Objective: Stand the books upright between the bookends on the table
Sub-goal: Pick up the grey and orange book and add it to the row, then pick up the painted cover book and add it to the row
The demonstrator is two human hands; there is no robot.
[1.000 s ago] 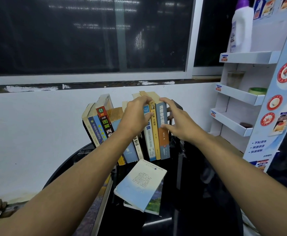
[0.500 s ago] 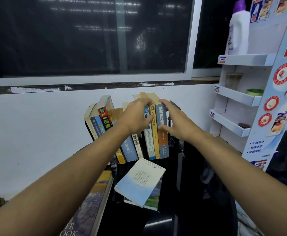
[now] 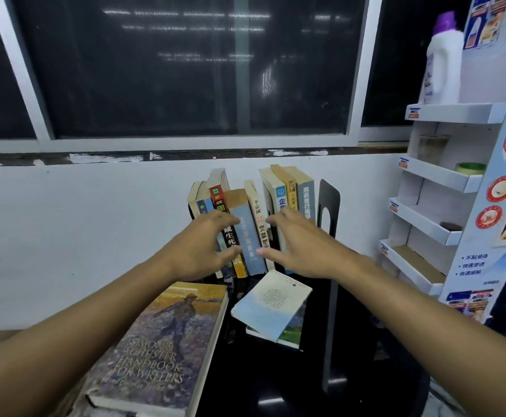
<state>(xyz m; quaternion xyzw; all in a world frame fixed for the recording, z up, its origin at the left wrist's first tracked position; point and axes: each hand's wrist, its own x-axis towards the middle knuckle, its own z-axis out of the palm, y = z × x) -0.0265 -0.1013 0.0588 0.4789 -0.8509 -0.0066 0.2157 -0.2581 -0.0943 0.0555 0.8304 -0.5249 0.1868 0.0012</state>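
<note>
Books (image 3: 253, 218) upright, left ones leaning

The person's forearms (image 3: 95, 320) are bare as far up as I can see; the left hand (image 3: 205, 246) and right hand (image 3: 301, 245) are bare too.

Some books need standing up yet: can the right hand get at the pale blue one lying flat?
Probably yes: the pale blue book lies uncovered close by the open right hand, on its near side, with nothing between them.

A dark window (image 3: 185, 70) sits above a white wall (image 3: 65, 221); a white display shelf (image 3: 444, 112), perhaps cardboard, stands right.
</note>
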